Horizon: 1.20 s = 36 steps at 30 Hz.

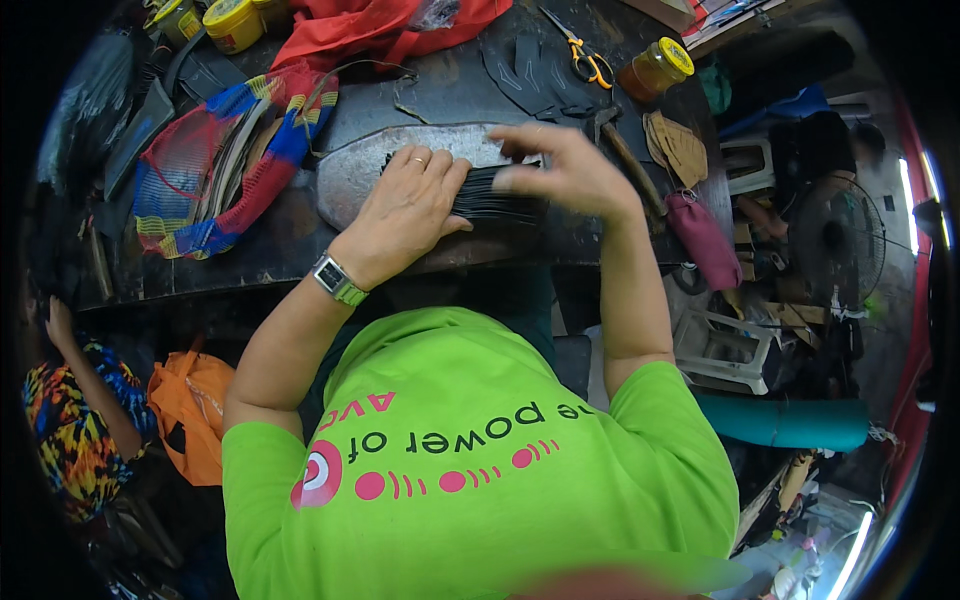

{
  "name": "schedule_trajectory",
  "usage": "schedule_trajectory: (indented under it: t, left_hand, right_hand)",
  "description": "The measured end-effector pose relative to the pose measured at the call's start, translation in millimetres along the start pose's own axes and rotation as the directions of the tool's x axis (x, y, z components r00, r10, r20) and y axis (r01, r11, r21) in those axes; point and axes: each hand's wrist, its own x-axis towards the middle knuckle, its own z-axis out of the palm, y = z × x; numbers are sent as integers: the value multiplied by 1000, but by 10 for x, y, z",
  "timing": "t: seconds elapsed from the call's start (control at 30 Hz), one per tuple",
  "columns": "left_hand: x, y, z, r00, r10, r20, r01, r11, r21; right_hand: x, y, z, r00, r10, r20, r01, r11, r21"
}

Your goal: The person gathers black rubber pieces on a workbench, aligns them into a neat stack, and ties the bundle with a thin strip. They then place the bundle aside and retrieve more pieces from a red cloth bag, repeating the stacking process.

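A fanned stack of thin black strips (503,198), of a material I cannot make out, lies on a grey oval slab (348,185) near the table's front edge. My left hand (412,198) is closed over the stack's left end, its fingers bent down onto the strips and its thumb along the near side. My right hand (565,172) hovers at the right end, thumb and forefinger apart, with nothing visible between them. Its other fingers are partly hidden. A watch (338,279) with a green strap sits on my left wrist.
A striped mesh bag (160,190) of flat pieces lies left on the dark table (400,262). Beyond are a red cloth bag (345,38), orange-handled scissors (590,65) and a yellow-lidded jar (655,70). A hammer (632,160) and maroon pouch (703,240) lie right. Another person's arm (90,375) shows lower left.
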Motion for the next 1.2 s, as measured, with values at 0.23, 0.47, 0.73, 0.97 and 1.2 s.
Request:
schedule_trajectory:
  t: [0.23,0.47,0.73,0.97,1.2]
  left_hand:
    - [14,39,-17,999,5,-34,-4,999,33]
    - [17,52,-42,1000,-21,3,21,1000,11]
    - [16,67,-55,1000,-17,-17,18,999,41]
    - [18,64,-46,999,-36,16,35,999,38]
    - [14,78,-45,999,-36,-13,37,998,43]
  right_hand:
    - [652,717,-139,859,-26,-511,-316,759,-569]
    - [853,768,82,833,165,-528,-505,615,-606]
    - [712,790,179,747,216,-629,-534,759,-373]
    - [674,877,208,669,55,-742,-594,639,-488]
    - [686,876,258,640,158,-752,-607,703,-370]
